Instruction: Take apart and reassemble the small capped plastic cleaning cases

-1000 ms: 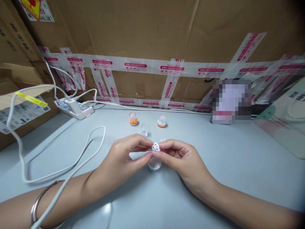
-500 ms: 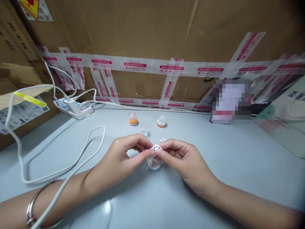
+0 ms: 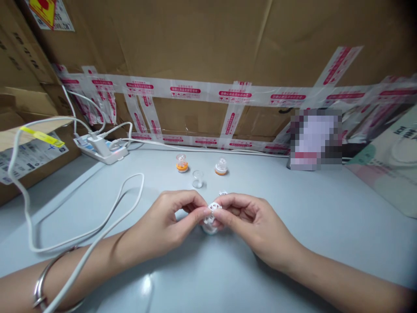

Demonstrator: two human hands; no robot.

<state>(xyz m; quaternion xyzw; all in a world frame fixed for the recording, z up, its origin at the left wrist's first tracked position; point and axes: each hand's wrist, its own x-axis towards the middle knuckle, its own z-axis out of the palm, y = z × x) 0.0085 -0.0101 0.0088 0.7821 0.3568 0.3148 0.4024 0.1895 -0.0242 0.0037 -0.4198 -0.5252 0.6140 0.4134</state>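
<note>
Between both sets of fingertips is a small white openwork part (image 3: 213, 211). My left hand (image 3: 182, 215) pinches it from the left, and my right hand (image 3: 243, 217) pinches it from the right. Just beneath, a clear round cup (image 3: 210, 229) is partly hidden by the fingers. Another white part (image 3: 223, 193) lies behind my right fingertips, mostly covered. Farther back stand a clear cup (image 3: 197, 179), an orange-based piece with a clear top (image 3: 181, 163) and a white-and-orange piece with a clear top (image 3: 221, 166).
A white power strip (image 3: 104, 150) with plugs sits at the back left, and its white cable (image 3: 97, 228) loops across the left side. Taped cardboard (image 3: 195, 117) walls the back. A blurred upright object (image 3: 314, 139) and a pale box (image 3: 391, 161) stand at the right.
The white openwork part has tilted so that more of its face shows, and it now covers more of the cup beneath. Both hands have shifted slightly downward in view.
</note>
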